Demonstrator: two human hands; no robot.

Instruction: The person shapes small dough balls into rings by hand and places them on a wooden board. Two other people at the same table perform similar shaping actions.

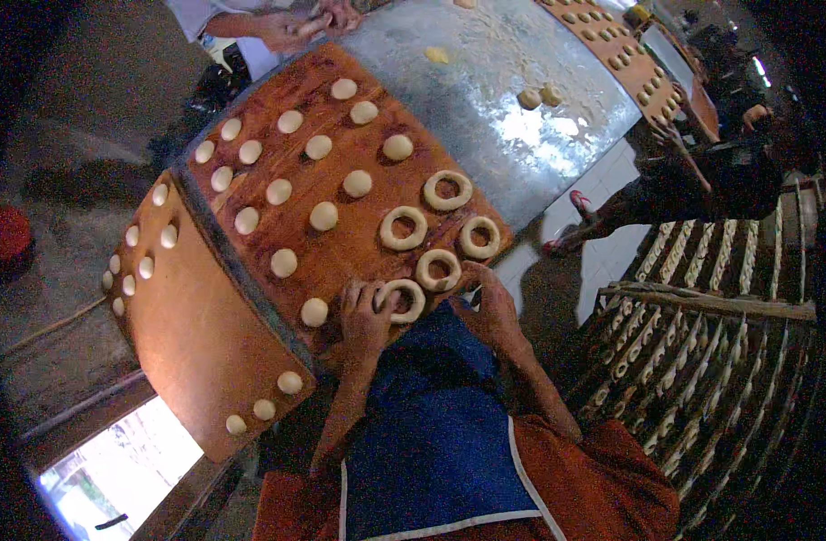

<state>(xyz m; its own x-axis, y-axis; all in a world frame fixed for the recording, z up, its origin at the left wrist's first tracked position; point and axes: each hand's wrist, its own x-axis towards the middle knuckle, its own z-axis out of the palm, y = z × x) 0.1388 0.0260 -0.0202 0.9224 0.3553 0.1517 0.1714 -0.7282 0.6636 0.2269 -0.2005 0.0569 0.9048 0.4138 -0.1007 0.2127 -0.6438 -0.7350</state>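
At the picture's nine o'clock a second wooden board (205, 334) carries a few dough balls along its edges, and beside it the main wooden board (332, 248) holds rows of round dough balls (284, 262) filling its left and middle. At six o'clock of that board the left hand (366, 317) rests with fingers curled down over the near rim of a dough ring (401, 300), touching it rather than lifting it; how tightly they press cannot be told. The right hand (492, 302) lies just beside the ring at its three o'clock, fingers partly bent against the board edge, holding nothing that shows. Four finished rings (439, 243) sit toward one o'clock. The work in hand looks like shaping balls into rings, this ring being finished or set down; the next move would likely call for reaching to the nearest ball (314, 312) at nine o'clock of the left hand. Farther right stand racks of rings (701, 361).
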